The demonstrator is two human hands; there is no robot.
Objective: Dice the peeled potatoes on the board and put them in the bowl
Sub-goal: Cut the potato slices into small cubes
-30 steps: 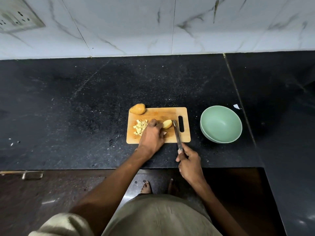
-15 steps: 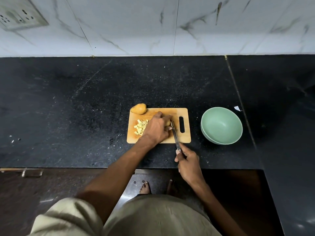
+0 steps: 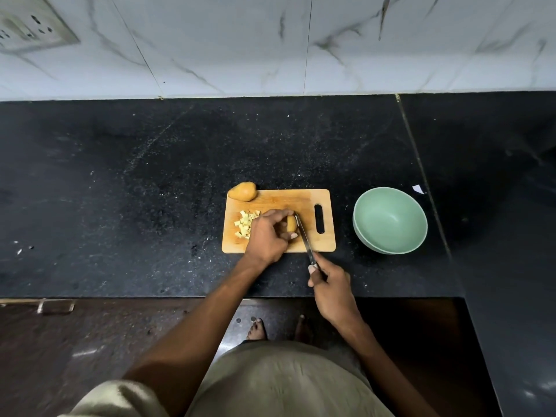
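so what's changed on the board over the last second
The left hand slid right off the diced pile and now grips the potato piece. The knife, held by the right hand, swung left until its blade lies against that piece. The whole potato, cutting board and empty green bowl stayed put.

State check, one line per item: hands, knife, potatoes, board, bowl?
Left hand: grips potato piece on board.
Right hand: holds knife, blade against the piece.
Whole potato: uncut, board's far left corner.
Diced potato: piled on board.
Board: flat.
Bowl: upright, empty.
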